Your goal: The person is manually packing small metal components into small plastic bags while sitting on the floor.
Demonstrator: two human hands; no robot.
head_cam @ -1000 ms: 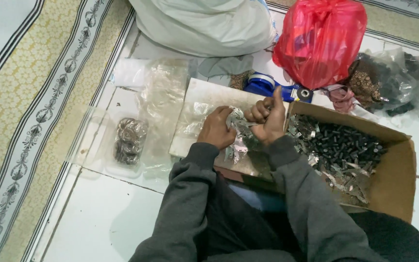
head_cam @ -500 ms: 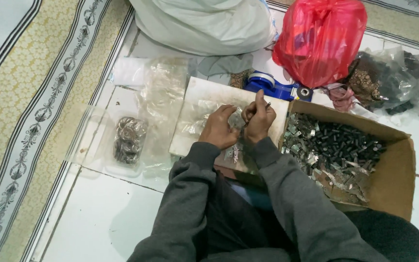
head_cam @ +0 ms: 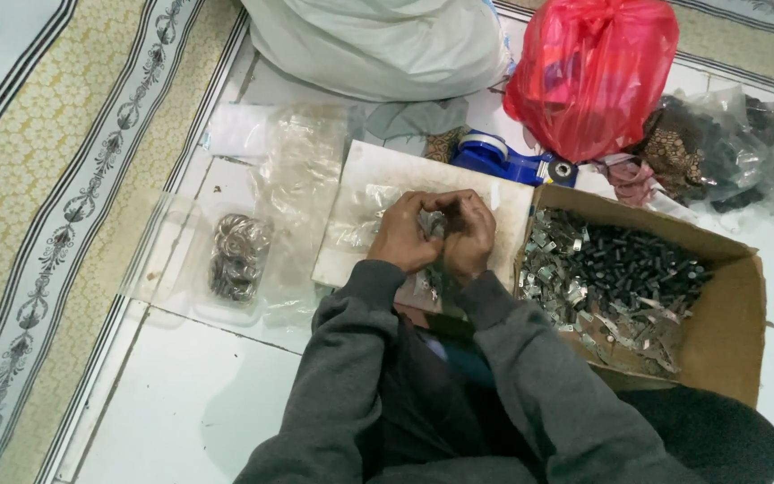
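Small metal parts [head_cam: 430, 235]: pinched between both hands, over near edge of white board; exact shape not readable, mostly covered by fingers.
Left hand [head_cam: 402, 237]: curled shut, fingertips meeting the right hand's, gripping the small metal parts.
Right hand [head_cam: 469, 235]: curled shut too, knuckles up, touching left hand, on the same small metal parts.
Sleeves [head_cam: 351, 358]: grey, fill lower centre; body below cut off by frame edge.
White board [head_cam: 378, 170]: flat on floor under the hands, stained; clear plastic film on it, crumpled.
Cardboard box [head_cam: 727, 314]: right of the hands, touching the board's edge, open top; holds silver clips mixed with dark cylindrical pieces, pile too dense to separate.
Clear bag of rings [head_cam: 236, 255]: left of board, apart from hands; metal rings inside.
Tape dispenser [head_cam: 503, 161]: blue, just beyond board, partly hidden by red bag.
Red bag [head_cam: 593, 72]: knotted, contents hidden.
White sack [head_cam: 378, 40]: far side, top cut off.
Clear bag of dark pieces [head_cam: 727, 148]: far right, contents unclear.
Floor [head_cam: 181, 385]: white tile, patterned yellow-grey rug [head_cam: 38, 179] along left.
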